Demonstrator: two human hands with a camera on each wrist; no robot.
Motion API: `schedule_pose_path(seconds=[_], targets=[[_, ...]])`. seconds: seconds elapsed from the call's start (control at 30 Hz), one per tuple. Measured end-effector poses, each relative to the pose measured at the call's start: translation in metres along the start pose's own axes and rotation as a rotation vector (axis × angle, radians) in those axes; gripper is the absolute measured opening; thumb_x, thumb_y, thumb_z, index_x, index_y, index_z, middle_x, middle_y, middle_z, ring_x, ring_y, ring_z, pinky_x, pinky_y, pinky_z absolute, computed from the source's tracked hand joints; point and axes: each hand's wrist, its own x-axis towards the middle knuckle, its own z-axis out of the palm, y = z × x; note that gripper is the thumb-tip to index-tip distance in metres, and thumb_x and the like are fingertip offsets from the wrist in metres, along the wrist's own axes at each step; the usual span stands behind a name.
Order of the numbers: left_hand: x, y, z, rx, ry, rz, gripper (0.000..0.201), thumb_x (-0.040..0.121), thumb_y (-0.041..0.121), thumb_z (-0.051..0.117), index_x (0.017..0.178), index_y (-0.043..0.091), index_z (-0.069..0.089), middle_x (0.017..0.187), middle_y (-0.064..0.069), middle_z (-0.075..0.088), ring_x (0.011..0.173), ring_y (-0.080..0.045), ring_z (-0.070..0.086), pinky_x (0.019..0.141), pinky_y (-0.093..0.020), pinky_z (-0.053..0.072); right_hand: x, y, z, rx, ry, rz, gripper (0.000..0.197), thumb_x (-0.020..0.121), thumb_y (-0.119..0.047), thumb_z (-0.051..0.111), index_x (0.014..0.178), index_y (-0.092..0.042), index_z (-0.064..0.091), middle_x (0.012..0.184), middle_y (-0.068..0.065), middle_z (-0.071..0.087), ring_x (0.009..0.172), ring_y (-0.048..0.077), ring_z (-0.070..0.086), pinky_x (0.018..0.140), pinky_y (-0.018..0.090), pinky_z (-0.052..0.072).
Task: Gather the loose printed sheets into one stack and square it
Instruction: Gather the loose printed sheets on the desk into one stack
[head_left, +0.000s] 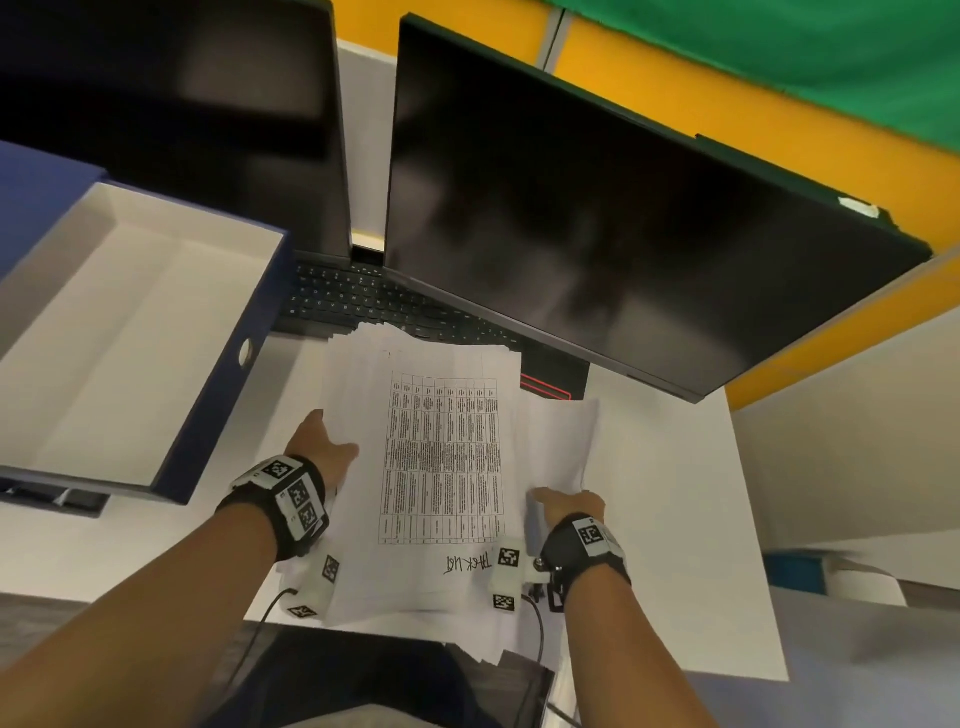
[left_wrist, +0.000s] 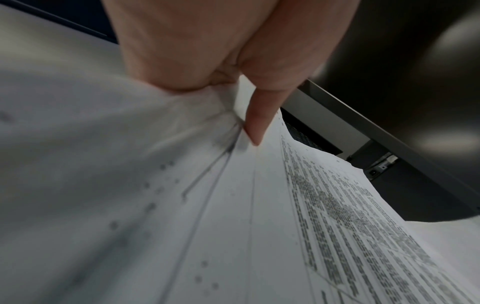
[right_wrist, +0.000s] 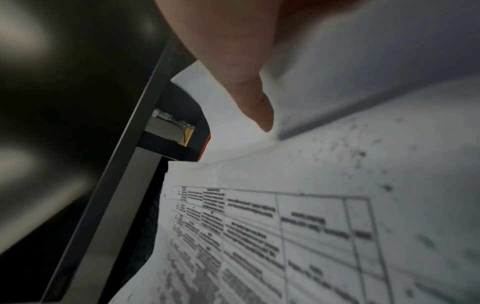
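Two hands on the paper stack, sheets gathered but edges not yet square.

Far left: open blue file box (head_left: 156, 332), well clear. Left hand (head_left: 324, 447) pinches the left edge of the printed sheets (head_left: 447, 467), thumb (left_wrist: 255, 125) on top, fingers hidden under the paper. Sheets sit mid-desk (head_left: 675, 519), near the keyboard (head_left: 353, 301) and below the right monitor (head_left: 597, 218); far corners fan out over the keyboard and near corners overhang the desk edge. Right hand (head_left: 569, 504) pinches the right edge, thumb (right_wrist: 259, 107) on the top sheet, fingers underneath out of sight. My read: loosen both grips a little, stand the stack on one long edge, tap it on bare desk, rotate and tap the short edge. A tight pinch locks the offset in; too loose and the lower sheets could slide off the near edge.
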Motion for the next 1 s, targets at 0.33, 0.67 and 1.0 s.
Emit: schedule_pose_path(seconds=[0.33, 0.67, 1.0], targets=[[0.005, -0.01, -0.01, 0.026, 0.072, -0.008, 0.062, 0.089, 0.009, 0.066, 0.144, 0.006, 0.038, 0.145, -0.014, 0.048, 0.128, -0.036, 0.05, 0.107, -0.045, 0.042, -0.047, -0.014, -0.035, -0.006, 0.302, -0.296, 0.038, 0.085, -0.019, 0.073, 0.113, 0.004, 0.062, 0.113, 0.023, 0.067, 0.101, 0.037, 0.064, 0.077, 0.03, 0.048], [0.009, -0.01, -0.013, 0.067, 0.097, 0.012, 0.059, 0.085, 0.012, 0.07, 0.139, 0.009, 0.046, 0.138, -0.015, 0.055, 0.122, -0.038, 0.055, 0.103, -0.048, 0.046, -0.159, -0.076, -0.142, 0.143, 0.372, -0.932, 0.034, 0.079, -0.019, 0.079, 0.107, -0.005, 0.065, 0.095, 0.001, 0.066, 0.082, 0.02, 0.062, 0.074, 0.025, 0.046], [0.008, -0.013, 0.009, 0.039, -0.089, 0.102, 0.042, 0.087, 0.037, 0.065, 0.126, 0.023, 0.057, 0.125, 0.001, 0.063, 0.11, -0.023, 0.06, 0.099, -0.04, 0.047, -0.167, -0.113, -0.114, 0.516, -0.089, -0.859, 0.041, 0.067, -0.02, 0.081, 0.106, -0.023, 0.067, 0.101, -0.005, 0.075, 0.097, 0.019, 0.072, 0.079, 0.031, 0.058]])
